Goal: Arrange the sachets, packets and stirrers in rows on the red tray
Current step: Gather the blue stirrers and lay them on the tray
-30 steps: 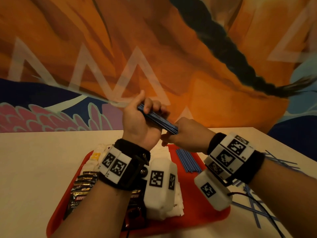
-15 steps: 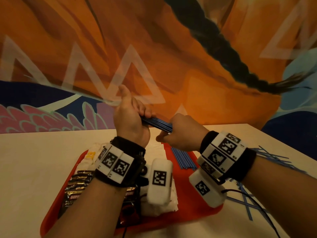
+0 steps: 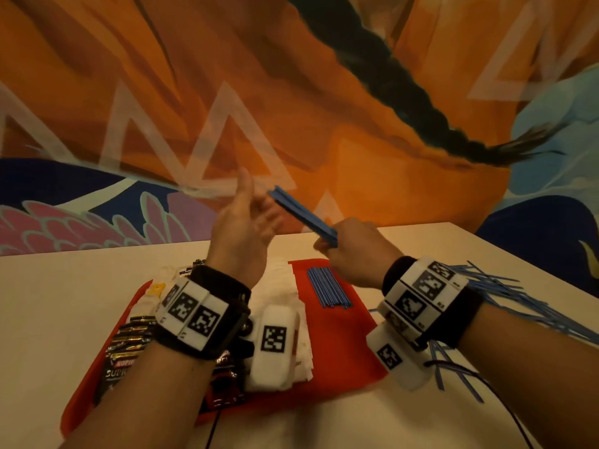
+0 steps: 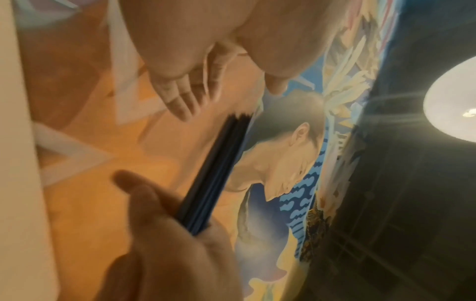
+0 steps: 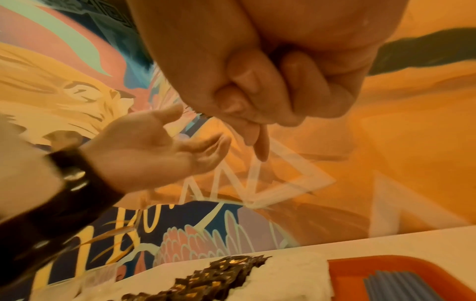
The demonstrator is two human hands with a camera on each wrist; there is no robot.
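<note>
Gripping bundle of blue stirrers (image 3: 303, 217) at its near end — right hand (image 3: 351, 251), fingers curled round it, raised above far edge of red tray (image 3: 337, 354). Bundle slants up and left toward left hand (image 3: 241, 236), which is spread, fingers loose, just beside free tips, holding nothing. On tray: row of stirrers (image 3: 329, 291) right of centre, white sachets (image 3: 278, 283) in middle, dark packets (image 3: 129, 345) at left. Loose stirrers (image 3: 505, 303) scattered on desk (image 3: 64, 303) right of tray.
</note>
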